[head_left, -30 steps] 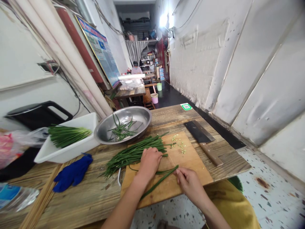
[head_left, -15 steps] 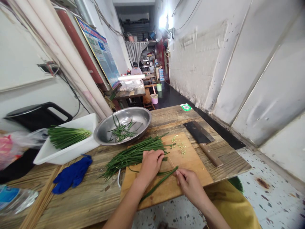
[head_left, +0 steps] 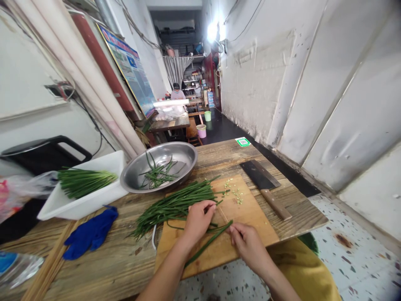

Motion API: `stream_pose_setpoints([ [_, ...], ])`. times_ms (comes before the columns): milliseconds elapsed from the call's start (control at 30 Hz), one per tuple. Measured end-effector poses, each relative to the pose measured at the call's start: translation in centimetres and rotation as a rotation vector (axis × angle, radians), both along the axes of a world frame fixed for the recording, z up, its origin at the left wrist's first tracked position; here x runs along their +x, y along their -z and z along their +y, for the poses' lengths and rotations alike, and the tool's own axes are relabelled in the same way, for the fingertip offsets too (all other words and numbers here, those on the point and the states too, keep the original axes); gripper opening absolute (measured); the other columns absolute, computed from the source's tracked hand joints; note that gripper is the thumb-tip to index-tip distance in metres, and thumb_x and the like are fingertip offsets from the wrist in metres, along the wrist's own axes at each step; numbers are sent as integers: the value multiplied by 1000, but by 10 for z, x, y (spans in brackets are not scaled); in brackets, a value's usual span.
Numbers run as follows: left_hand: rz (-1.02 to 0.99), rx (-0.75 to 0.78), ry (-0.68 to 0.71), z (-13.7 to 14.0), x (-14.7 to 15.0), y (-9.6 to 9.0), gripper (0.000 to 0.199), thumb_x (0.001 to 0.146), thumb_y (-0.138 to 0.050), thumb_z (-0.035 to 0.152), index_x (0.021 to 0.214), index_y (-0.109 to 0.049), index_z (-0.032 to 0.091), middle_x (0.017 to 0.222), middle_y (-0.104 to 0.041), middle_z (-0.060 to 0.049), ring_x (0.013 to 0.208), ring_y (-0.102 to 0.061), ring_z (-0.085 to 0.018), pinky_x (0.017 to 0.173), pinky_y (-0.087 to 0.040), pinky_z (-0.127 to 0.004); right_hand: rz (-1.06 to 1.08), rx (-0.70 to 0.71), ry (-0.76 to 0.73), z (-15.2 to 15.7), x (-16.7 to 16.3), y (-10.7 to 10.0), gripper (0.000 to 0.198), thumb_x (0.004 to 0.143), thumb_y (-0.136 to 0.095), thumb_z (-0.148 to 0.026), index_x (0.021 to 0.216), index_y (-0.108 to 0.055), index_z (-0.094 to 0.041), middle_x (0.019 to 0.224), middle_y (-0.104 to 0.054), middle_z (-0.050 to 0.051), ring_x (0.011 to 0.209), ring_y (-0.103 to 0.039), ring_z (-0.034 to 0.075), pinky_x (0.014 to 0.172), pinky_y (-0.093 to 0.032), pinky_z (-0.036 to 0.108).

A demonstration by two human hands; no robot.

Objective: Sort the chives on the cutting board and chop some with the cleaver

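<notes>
Long green chives [head_left: 175,202] lie in a heap across the wooden cutting board [head_left: 250,209] and over its left edge. My left hand [head_left: 200,217] is at the right end of the heap, thumb and fingers pinched round a chive. Lower right, my right hand [head_left: 249,242] is closed on a thin wooden skewer [head_left: 224,214], whose tip points up and left. A few folded chives [head_left: 208,244] lie against the skewer at the right fingertips; whether they are pierced is too fine to tell. Small cut pieces [head_left: 236,194] are scattered on the board.
A cleaver [head_left: 266,188] rests right of the board. Behind the heap stands a steel basin [head_left: 188,161] with loose chives. To the left are a white tub [head_left: 84,205] of chives, a blue glove [head_left: 90,234] and wooden skewers [head_left: 50,263]. A person [head_left: 178,93] sits far back.
My left thumb and fingers have lifted slightly and now pinch a chive at the heap's end. The right hand keeps the skewer in nearly the same place. The view has shifted slightly.
</notes>
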State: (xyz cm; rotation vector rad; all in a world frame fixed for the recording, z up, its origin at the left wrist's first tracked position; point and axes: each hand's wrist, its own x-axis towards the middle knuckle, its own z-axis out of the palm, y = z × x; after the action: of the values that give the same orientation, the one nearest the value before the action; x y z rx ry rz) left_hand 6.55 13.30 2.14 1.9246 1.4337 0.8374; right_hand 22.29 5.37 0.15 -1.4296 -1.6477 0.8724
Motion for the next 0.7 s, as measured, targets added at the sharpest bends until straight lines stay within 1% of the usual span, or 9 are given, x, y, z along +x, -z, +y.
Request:
stream_pose_setpoints([
  [200, -18, -9, -8, 0, 0, -3, 22, 79, -49, 28, 86, -69, 19, 78, -71, -2, 74, -63, -16, 74, -45, -27, -15, 0, -4, 0, 0, -1, 31, 87, -35, -21, 58, -45, -19, 53, -49, -2, 54, -49, 12, 54, -33, 21],
  [400, -24, -6, -8, 1, -1, 0, 24, 79, -50, 28, 90, -69, 19, 80, -71, -3, 75, -64, -17, 74, -46, -27, -20, 9, 3, -1, 0, -2, 32, 88, -34, -21, 58, -44, -19, 53, -49, -2, 55, -50, 12, 54, -33, 21],
  [700, 4, 12, -11, 1, -2, 1, 24, 80, -50, 28, 90, -70, 20, 87, -72, -2, 83, -64, -17, 79, -46, -27, 1, -2, 0, 0, 0, 1, 31, 88, -34, -22, 59, -45, -19, 53, -48, -3, 53, -48, 13, 53, -33, 21],
])
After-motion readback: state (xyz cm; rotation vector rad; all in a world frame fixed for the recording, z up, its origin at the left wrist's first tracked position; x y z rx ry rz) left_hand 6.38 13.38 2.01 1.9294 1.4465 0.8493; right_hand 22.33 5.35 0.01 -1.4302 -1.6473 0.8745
